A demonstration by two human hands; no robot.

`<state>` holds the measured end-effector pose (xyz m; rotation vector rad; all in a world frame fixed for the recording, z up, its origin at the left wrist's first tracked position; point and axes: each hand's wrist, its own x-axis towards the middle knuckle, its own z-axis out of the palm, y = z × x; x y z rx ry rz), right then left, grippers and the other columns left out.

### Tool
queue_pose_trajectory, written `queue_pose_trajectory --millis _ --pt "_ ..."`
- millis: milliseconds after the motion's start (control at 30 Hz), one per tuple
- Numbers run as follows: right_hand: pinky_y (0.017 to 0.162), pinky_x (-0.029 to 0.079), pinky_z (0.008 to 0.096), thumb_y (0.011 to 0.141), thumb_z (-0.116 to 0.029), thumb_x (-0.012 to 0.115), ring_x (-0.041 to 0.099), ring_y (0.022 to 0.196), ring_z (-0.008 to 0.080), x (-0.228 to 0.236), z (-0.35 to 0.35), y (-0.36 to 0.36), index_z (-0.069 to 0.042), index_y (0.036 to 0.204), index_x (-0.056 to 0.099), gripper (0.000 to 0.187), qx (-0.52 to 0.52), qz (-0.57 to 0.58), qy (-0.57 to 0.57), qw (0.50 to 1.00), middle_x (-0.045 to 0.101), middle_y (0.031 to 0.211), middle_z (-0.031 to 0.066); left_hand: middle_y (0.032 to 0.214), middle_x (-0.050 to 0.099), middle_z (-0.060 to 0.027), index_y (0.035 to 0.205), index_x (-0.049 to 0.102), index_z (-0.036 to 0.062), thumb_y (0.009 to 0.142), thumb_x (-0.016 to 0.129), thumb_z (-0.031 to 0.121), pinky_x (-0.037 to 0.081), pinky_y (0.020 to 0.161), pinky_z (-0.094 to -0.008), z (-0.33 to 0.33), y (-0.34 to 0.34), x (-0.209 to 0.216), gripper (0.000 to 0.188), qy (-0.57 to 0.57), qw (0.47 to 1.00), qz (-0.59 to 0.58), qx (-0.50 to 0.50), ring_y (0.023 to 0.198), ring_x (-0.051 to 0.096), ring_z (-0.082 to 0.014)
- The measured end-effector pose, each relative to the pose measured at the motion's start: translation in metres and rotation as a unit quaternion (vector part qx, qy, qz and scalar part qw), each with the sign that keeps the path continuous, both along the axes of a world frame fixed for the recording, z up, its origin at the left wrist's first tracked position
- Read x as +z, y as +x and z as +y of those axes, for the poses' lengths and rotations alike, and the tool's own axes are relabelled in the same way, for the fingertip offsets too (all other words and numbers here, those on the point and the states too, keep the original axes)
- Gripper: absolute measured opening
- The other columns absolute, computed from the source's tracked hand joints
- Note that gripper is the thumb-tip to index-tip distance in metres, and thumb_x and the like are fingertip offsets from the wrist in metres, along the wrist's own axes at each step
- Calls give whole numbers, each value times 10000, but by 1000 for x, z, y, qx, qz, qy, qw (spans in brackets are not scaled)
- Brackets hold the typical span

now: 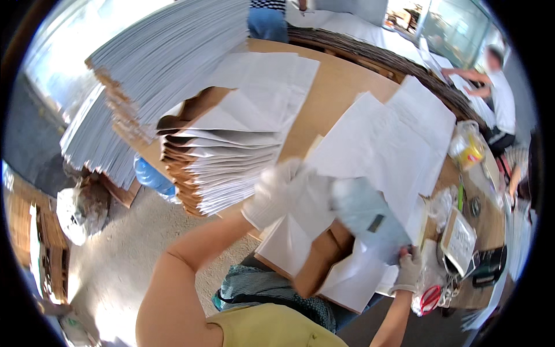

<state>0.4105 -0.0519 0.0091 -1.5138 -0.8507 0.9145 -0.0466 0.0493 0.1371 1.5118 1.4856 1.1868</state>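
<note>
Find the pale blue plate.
Head view, right of centre: the blue plate is held at its lower-right corner by the right hand, next to the open paper bag.

grey concrete floor (139, 260) | tan tabletop (329, 81) | glaring upper-left window (78, 49) | greenish upper-right glass (454, 34)

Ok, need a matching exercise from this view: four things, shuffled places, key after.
1. flat grey-blue plate with a dark rectangle
2. red-handled scissors
3. fanned stack of white, brown-lined paper bags
4. translucent blue plastic container

A. below the tan tabletop's left edge
B. beyond the white-gloved left hand
C. picture's lower right
D. in the white-gloved right hand

Pairs: 1-D, 2-C, 3-B, 4-A
</note>
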Motion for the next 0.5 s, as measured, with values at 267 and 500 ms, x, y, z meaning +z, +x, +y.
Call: queue_pose_trajectory --millis 267,500 --pt "857 518 270 1013 -86 638 584 972 115 43 41 4 -16 1392 553 395 -65 -121 72 988 609 1199 51 1015 754 -120 1261 682 -38 975 672 311 578 827 -306 67 -186 182 451 111 931 89 338 885 711 -174" --pt "944 494 342 943 -77 694 575 1072 204 70 0 -41 -23 1383 573 460 35 -356 -49 932 615 1270 99 1010 730 -253 1124 745 39 976 515 425 522 887 -506 139 -419 68 472 -38 769 583 260 952 705 -414"
